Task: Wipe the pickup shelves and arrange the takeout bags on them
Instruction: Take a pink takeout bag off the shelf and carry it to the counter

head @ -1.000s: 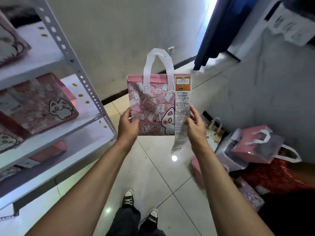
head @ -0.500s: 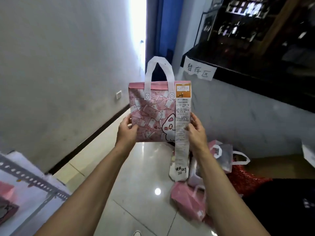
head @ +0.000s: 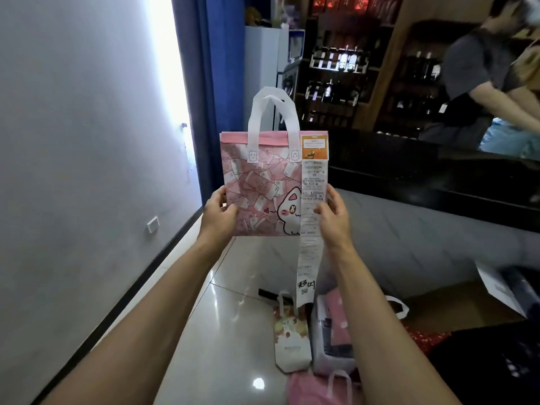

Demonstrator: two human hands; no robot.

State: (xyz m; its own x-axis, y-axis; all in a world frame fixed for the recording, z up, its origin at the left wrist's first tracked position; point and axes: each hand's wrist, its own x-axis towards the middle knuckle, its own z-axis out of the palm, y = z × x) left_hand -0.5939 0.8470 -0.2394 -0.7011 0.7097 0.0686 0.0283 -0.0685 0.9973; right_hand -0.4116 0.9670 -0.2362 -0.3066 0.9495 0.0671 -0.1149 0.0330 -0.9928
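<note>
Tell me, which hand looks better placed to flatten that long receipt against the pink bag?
Probably the right hand: its thumb already rests on the receipt, which hangs down the pink cat-print bag on that side. The left hand grips the opposite edge, steadying the bag.

I hold the takeout bag (head: 263, 185) at frame centre, left grip (head: 217, 217) on its left edge, right grip (head: 333, 213) on its right; more bags (head: 292, 343) lie on the floor (head: 233, 317) below.

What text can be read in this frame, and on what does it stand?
"喵~": pink bag, left of the cat face.
Large handwritten characters: lower end of the receipt, not surely readable.
Receipt print, orange label: too small to read.
</note>
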